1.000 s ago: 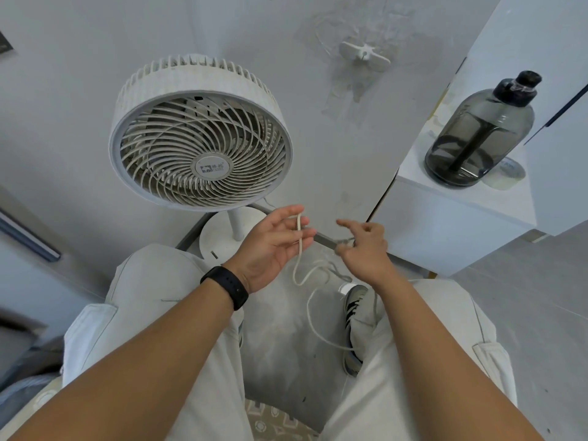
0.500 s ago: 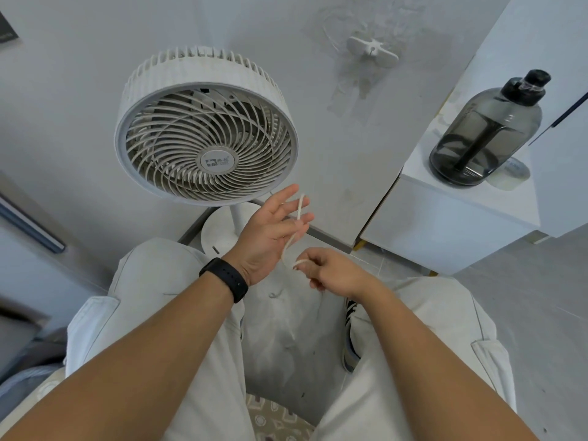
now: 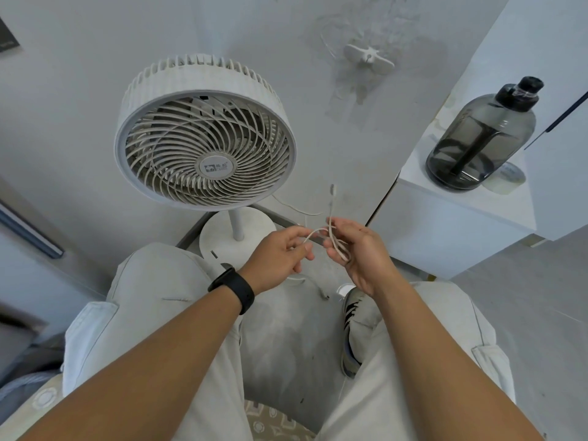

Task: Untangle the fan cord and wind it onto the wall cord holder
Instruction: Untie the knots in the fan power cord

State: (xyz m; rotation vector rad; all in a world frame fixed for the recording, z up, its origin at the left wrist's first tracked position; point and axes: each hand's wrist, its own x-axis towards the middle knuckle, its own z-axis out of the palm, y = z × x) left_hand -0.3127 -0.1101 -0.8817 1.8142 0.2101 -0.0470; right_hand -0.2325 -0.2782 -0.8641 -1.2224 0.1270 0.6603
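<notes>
Tangling between both hands (image 3: 321, 249), cord (image 3: 331, 214) crossings indistinct.

left hand (image 3: 280, 256) pinches cord (image 3: 331, 240) | right hand (image 3: 359, 253) holds loops | fan (image 3: 206, 138) behind

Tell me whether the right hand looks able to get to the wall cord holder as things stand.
Probably yes. Nothing stands between the right hand and the wall cord holder on the bare wall above; the fan sits off to the left. But the hand is busy pinching the cord.
</notes>
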